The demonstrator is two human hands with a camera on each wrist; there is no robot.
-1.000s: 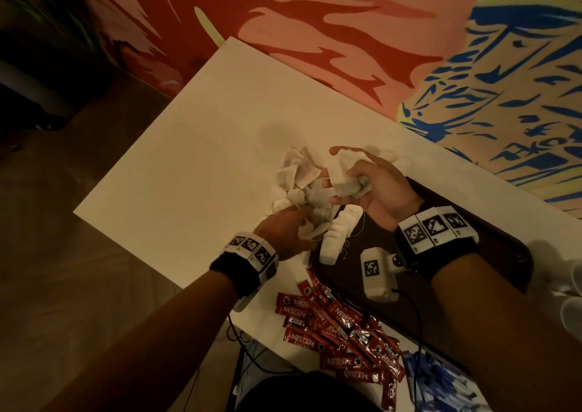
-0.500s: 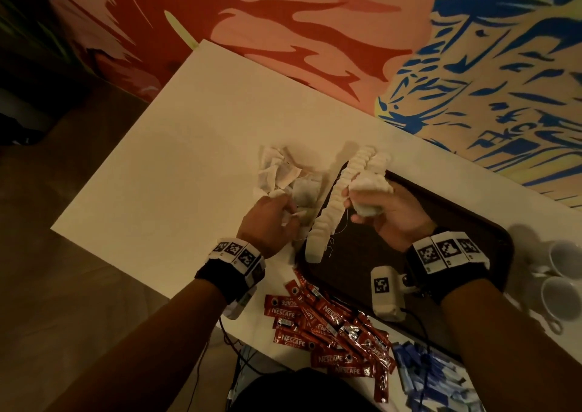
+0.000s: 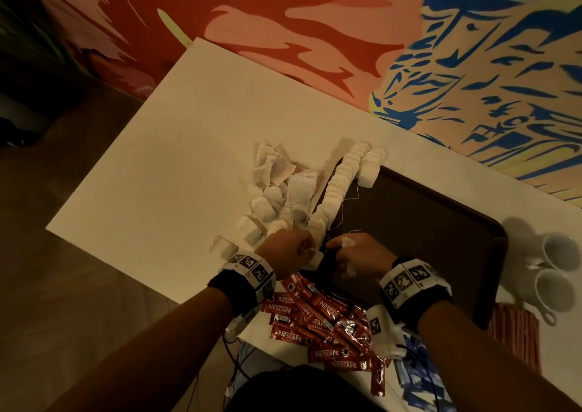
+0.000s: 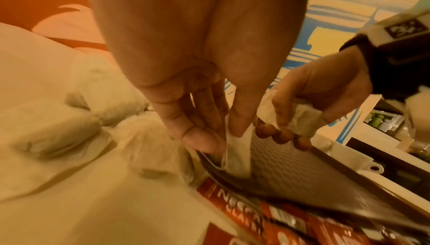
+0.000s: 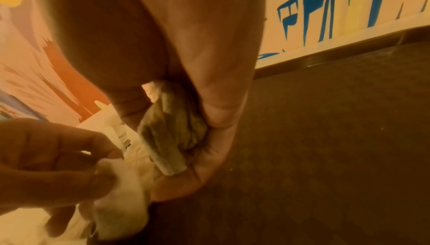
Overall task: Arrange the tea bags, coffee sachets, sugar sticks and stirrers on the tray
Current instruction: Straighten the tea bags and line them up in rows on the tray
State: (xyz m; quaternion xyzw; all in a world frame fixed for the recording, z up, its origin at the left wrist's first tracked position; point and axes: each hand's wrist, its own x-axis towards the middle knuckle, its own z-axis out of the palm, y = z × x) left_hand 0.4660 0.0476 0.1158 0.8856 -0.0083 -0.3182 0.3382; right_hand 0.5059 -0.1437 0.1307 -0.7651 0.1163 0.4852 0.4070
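**Tea bag row on tray edge: both hands engaged**

L hand [image 3: 288,249]: at near left corner of tray [image 3: 441,222], thumb and forefinger pinching one tea bag [image 4: 238,149] at near end of row. Bag hanging down against tray rim per L wrist view. Other fingers loosely curled.

R hand [image 3: 359,259]: over near left part of tray, just beside L hand, not seen touching it. Fingers curled round small bundle of tea bags [image 5: 170,131] pressed into palm; one bag end poking out between fingers in head view. Exact count in bundle: cannot tell.

Row of tea bags [image 3: 335,191]: standing on edge, packed side by side along left rim of tray, running from far corner toward hands. Second short row [image 3: 370,166] at far corner, beside first. Loose strings trailing onto tray floor.

Loose pile of tea bags [image 3: 277,191]: on white surface [image 3: 157,175], just left of tray, touching row in places.

Coffee sachets [image 3: 318,320]: red, heaped on surface near tray's near edge, under and between wrists. Off tray.

Blue sticks [image 3: 419,377]: heaped at near right, partly hidden by R forearm. Off tray.

Red-brown bundle [image 3: 516,333]: on surface right of tray, blurred; type not confirmed.

Two white cups [image 3: 557,270]: on surface beyond tray's right end.
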